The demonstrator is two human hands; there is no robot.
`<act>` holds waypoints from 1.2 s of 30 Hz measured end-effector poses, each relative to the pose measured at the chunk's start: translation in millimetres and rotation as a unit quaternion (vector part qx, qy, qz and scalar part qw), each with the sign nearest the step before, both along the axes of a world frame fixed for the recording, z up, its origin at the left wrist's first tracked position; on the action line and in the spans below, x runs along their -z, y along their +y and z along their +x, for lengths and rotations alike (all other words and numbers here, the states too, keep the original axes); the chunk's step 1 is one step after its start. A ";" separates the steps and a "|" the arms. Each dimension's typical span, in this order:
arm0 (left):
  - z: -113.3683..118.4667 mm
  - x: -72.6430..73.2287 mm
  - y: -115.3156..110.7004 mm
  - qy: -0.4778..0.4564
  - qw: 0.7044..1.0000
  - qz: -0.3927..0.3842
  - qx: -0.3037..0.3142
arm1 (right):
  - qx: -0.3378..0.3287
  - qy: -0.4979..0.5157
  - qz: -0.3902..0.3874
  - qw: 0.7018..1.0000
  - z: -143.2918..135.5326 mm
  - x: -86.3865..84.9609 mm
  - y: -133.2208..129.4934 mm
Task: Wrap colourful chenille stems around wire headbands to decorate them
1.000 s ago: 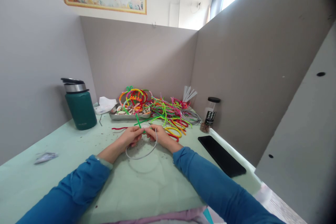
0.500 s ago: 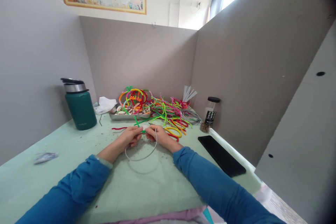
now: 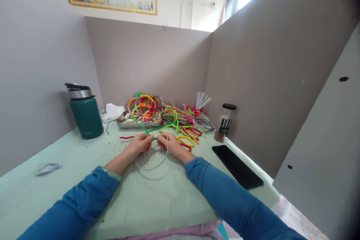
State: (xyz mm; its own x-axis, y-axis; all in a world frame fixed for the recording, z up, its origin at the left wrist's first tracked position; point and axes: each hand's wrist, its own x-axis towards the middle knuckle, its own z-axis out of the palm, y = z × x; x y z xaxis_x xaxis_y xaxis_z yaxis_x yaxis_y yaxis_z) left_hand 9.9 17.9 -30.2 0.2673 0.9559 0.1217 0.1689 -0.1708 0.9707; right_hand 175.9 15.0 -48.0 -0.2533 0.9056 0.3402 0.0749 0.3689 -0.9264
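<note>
My left hand (image 3: 140,144) is closed, its thumb and fingers pinching a green pipe cleaner (image 3: 143,127). The free length of the pipe cleaner slants up and left toward the metal tray. Close beside it, my right hand (image 3: 172,145) is closed on a thin grey wire hoop (image 3: 155,169), which hangs down between the two hands above the table. Green pipe cleaner crosses the small gap between the fingertips, at the top of the hoop. The fingers hide just how it is wound there. A bit of red shows under the left fingers.
Beyond my hands are a metal tray (image 3: 140,125) with shell-like pieces, colourful headbands (image 3: 154,102) and a heap of pipe cleaners (image 3: 180,118). A green bottle (image 3: 86,118) stands left. To the right are coiled grey wire (image 3: 204,125), a jar (image 3: 225,123) and a black phone (image 3: 237,167).
The green pipe cleaner's free end has swung left and now slants toward the tray. The hoop has shifted slightly, while both hands stay almost in place.
</note>
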 end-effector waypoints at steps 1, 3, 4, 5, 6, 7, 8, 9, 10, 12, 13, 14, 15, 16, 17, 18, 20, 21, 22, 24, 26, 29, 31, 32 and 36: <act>-0.4 0.2 0.4 0.000 1.000 0.006 -0.001 | 0.001 0.002 0.000 1.000 -0.2 0.4 0.7; -1.1 0.4 0.9 0.001 1.000 0.012 -0.004 | 0.003 0.004 -0.002 1.000 -0.3 1.2 1.8; -1.4 0.4 1.0 0.001 1.000 0.012 -0.006 | 0.003 0.004 -0.004 1.000 -0.1 1.4 2.0; -1.6 0.4 0.9 0.002 1.000 0.012 -0.008 | 0.003 0.005 -0.005 1.000 0.0 1.5 2.2; -1.7 0.2 0.7 0.002 1.000 0.013 -0.009 | 0.001 0.005 -0.004 1.000 0.2 1.4 2.1; -1.6 0.0 0.4 0.001 1.000 0.014 -0.009 | 0.000 0.004 -0.003 1.000 0.3 1.3 1.9; -1.5 -0.3 0.0 -0.003 1.000 0.015 -0.007 | -0.002 0.003 -0.001 1.000 0.4 1.0 1.7; -1.4 -0.8 -0.5 -0.008 1.000 0.015 -0.002 | -0.004 0.001 0.000 1.000 0.5 0.7 1.4; -1.2 -1.3 -0.9 -0.012 1.000 0.013 0.004 | -0.006 -0.002 0.000 1.000 0.5 0.4 1.1; -1.0 -2.7 -1.9 -0.018 1.000 0.006 0.015 | -0.011 -0.006 0.000 1.000 0.7 0.2 0.7; -1.0 -3.4 -2.2 -0.019 1.000 0.001 0.020 | -0.014 -0.006 0.002 1.000 0.9 0.2 0.6; -1.1 -4.0 -2.4 -0.020 1.000 -0.003 0.024 | -0.017 -0.007 0.005 1.000 1.2 0.3 0.5; -1.4 -4.5 -2.6 -0.021 0.999 -0.009 0.028 | -0.020 -0.008 0.011 1.000 1.5 0.5 0.3; -1.7 -4.9 -2.6 -0.024 0.999 -0.015 0.033 | -0.024 -0.011 0.018 1.000 1.9 0.6 0.1; -2.0 -5.1 -2.7 -0.028 0.999 -0.022 0.039 | -0.026 -0.014 0.024 0.999 2.4 0.7 -0.3; -2.3 -5.3 -2.9 -0.032 0.998 -0.030 0.045 | -0.028 -0.019 0.030 0.999 2.8 0.7 -0.8; -2.4 -5.5 -3.4 -0.037 0.997 -0.043 0.052 | -0.027 -0.025 0.037 0.999 3.3 0.3 -1.8; -2.2 -5.5 -3.8 -0.036 0.997 -0.046 0.052 | -0.026 -0.025 0.036 0.999 3.3 -0.1 -2.2; -1.8 -5.5 -4.1 -0.032 0.997 -0.045 0.049 | -0.025 -0.024 0.034 0.999 3.1 -0.5 -2.6; -0.6 -5.3 -4.6 -0.023 0.999 -0.034 0.033 | -0.020 -0.015 0.028 0.999 2.3 -1.1 -2.7; 0.3 -4.9 -4.3 -0.011 1.000 -0.013 0.011 | -0.009 -0.003 0.016 1.000 1.2 -1.1 -1.8; 0.6 -4.9 -3.3 -0.003 0.999 0.021 -0.024 | 0.007 0.012 -0.002 1.000 -0.2 0.2 0.8; 0.0 -6.1 -3.2 -0.011 0.999 0.034 -0.042 | 0.011 0.016 -0.007 1.000 -0.6 1.6 2.6; -0.2 -7.1 -3.4 -0.016 0.998 0.035 -0.049 | 0.013 0.017 -0.008 1.000 -0.6 2.3 3.4; -0.8 -10.6 -5.0 -0.025 0.997 0.035 -0.061 | 0.014 0.025 -0.012 1.000 -0.6 4.7 5.8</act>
